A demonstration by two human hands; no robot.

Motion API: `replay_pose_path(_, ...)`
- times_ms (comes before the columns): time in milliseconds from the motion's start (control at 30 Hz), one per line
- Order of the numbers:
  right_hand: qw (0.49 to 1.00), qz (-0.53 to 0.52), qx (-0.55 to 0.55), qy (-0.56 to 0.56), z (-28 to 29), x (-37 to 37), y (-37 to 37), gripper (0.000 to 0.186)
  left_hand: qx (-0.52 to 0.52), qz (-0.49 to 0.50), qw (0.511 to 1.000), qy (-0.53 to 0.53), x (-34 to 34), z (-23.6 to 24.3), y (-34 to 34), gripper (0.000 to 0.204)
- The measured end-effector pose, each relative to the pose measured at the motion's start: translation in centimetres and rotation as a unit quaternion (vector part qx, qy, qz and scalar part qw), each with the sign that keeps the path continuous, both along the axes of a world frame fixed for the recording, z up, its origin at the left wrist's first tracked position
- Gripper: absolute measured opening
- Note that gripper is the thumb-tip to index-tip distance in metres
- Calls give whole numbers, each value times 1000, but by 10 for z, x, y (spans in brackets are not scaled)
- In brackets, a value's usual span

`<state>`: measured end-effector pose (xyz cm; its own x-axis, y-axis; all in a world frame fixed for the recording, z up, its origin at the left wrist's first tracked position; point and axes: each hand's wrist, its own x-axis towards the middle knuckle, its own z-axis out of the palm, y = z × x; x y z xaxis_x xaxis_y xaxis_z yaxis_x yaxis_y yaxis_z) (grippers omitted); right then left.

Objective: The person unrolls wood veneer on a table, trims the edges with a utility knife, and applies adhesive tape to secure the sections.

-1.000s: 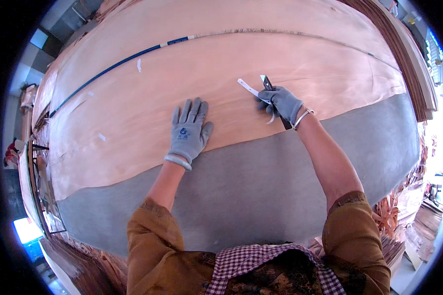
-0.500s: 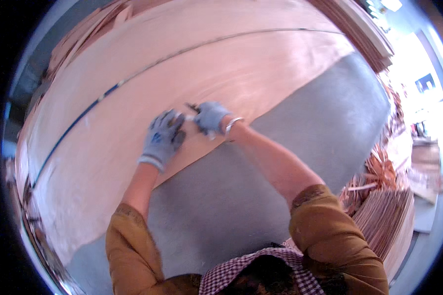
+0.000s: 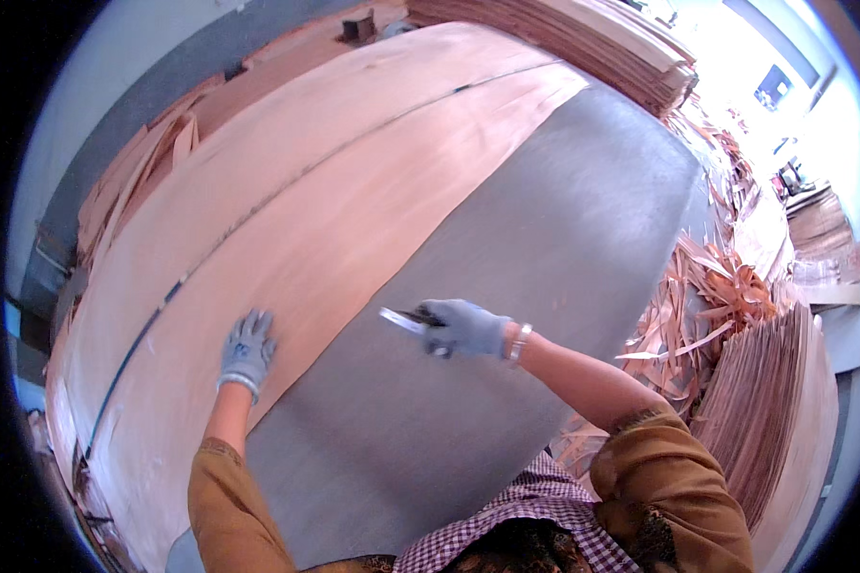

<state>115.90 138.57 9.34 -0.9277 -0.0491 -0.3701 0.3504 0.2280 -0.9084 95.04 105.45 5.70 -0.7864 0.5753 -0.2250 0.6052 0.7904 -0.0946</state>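
My left hand [image 3: 247, 353], in a pale grey-blue glove, lies flat on a large pinkish wood veneer sheet [image 3: 354, 201], its fingers slightly spread and nothing in them. My right hand [image 3: 463, 328], gloved the same way, is closed around a knife [image 3: 403, 321]. The knife's light blade points left, toward the veneer's near edge; its handle is mostly hidden in the fist. Under the right hand is the dark grey tabletop [image 3: 545, 248], which the veneer partly covers. A thin dark cord or strip [image 3: 222, 239], blue toward its left end, runs lengthwise over the sheet.
Stacked veneer sheets [image 3: 750, 420] stand at the right, beside a tangle of torn veneer strips [image 3: 707, 282]. Another stack of sheets [image 3: 583, 48] lies past the table's far end. More loose veneer [image 3: 153, 177] lies along the far left side.
My hands, close together over the sheet's edge before, have parted. The left moved left and nearer and now lies flat; the right came nearer and rightward with the knife. The view has shifted.
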Motion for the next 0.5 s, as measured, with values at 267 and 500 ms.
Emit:
replay_pose_path(267, 998, -29, 59, -6, -4, 194, 216, 22, 81, 107, 986, 104, 66, -24, 92, 51)
replay_pose_path(500, 991, -110, 66, -23, 6, 238, 341, 20, 171, 33, 977, 122, 140, -19, 250, 48)
